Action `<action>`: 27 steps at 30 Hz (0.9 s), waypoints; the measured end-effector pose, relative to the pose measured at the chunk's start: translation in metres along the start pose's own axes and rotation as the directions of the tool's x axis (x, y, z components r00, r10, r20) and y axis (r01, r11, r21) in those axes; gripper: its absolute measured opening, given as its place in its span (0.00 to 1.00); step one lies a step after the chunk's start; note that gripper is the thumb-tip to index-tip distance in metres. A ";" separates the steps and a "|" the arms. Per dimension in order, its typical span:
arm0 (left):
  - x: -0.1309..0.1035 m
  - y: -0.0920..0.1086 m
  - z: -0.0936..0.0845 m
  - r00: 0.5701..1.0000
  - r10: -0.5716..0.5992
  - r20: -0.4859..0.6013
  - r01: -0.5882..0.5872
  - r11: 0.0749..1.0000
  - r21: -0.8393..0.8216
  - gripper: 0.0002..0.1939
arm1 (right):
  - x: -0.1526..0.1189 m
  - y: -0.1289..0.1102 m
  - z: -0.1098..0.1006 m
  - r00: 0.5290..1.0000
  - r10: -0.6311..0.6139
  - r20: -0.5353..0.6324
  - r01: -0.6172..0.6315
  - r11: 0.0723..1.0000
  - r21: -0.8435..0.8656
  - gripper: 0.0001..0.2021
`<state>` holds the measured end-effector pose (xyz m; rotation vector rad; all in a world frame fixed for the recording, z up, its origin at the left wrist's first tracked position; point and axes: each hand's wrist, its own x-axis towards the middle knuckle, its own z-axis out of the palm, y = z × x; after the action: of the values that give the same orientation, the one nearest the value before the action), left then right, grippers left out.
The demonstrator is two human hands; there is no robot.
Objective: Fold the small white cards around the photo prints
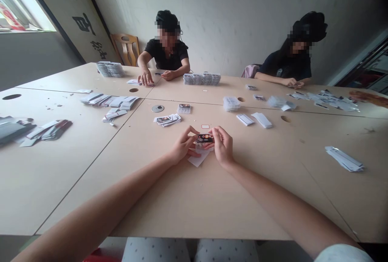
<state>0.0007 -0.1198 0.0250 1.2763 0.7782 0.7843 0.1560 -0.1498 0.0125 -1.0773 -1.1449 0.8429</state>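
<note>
Between my two hands is a small see-through plastic box with a dark printed card (205,138) at its top. My left hand (183,145) grips its left end, thumb and fingers bent around it. At the right end, my right hand (223,145) pinches the same box. Under the hands a white slip of paper (198,160) lies on the table. Just beyond them is a small red-edged white label (205,126). A fan of printed cards (167,120) and a filled plastic box (184,109) lie farther off to the left.
Stacks of white cards (110,100) lie left on the table (182,197). Plastic boxes (231,103) and white slips (262,120) sit right of centre, with another slip pile (344,159) far right. Two people sit opposite, beyond rows of stacked boxes (202,78).
</note>
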 end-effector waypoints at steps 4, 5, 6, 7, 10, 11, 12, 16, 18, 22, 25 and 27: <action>0.000 0.000 0.001 1.000 0.000 -0.005 0.000 1.000 0.000 0.18 | 0.002 0.000 -0.001 1.000 0.009 0.023 -0.008 0.999 -0.031 0.19; 0.000 -0.001 0.001 1.000 0.000 -0.005 0.000 1.000 0.001 0.18 | 0.002 0.000 -0.001 1.000 0.004 0.031 -0.003 0.999 -0.040 0.19; 0.000 -0.001 0.001 1.000 -0.001 -0.005 0.001 1.000 0.001 0.18 | 0.003 0.000 -0.001 0.999 -0.004 0.038 0.006 0.999 -0.052 0.19; 0.000 -0.001 0.001 1.000 0.000 -0.003 0.000 1.000 0.002 0.18 | 0.003 -0.001 -0.002 0.999 -0.013 0.045 0.016 0.998 -0.064 0.19; 0.000 0.000 0.001 1.000 -0.003 -0.004 0.003 1.000 0.005 0.18 | 0.003 -0.001 -0.002 0.998 -0.034 0.061 0.039 0.995 -0.093 0.18; -0.001 0.000 0.001 1.000 -0.005 -0.010 0.005 1.000 0.005 0.18 | 0.003 -0.001 -0.002 0.997 -0.036 0.066 0.042 0.995 -0.096 0.18; -0.001 0.000 0.001 1.000 -0.007 -0.015 0.007 1.000 0.006 0.17 | 0.003 -0.001 -0.002 0.997 -0.037 0.069 0.043 0.995 -0.093 0.17; -0.001 -0.001 0.002 1.000 -0.002 -0.011 0.002 1.000 0.001 0.18 | 0.003 0.000 -0.001 0.998 -0.028 0.052 0.032 0.997 -0.076 0.17; 0.000 -0.002 0.001 1.000 0.001 -0.004 -0.001 1.000 -0.006 0.18 | 0.002 0.001 -0.001 0.999 -0.020 0.037 0.023 0.997 -0.076 0.17; 0.002 0.000 -0.004 0.999 0.004 -0.048 -0.004 1.000 -0.011 0.18 | 0.007 0.004 -0.005 1.000 0.019 -0.011 -0.020 0.996 -0.081 0.18; 0.004 0.003 -0.007 0.997 0.030 -0.074 -0.030 1.000 0.002 0.18 | 0.016 0.012 -0.010 0.990 0.118 -0.077 -0.119 0.993 -0.014 0.18; 0.004 0.004 -0.007 0.995 0.042 -0.087 -0.042 0.999 0.002 0.18 | 0.021 0.018 -0.013 0.981 0.153 -0.122 -0.148 0.988 0.044 0.17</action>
<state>-0.0037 -0.1119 0.0276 1.2690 0.8237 0.8781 0.1739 -0.1276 0.0007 -1.1821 -0.9497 0.8970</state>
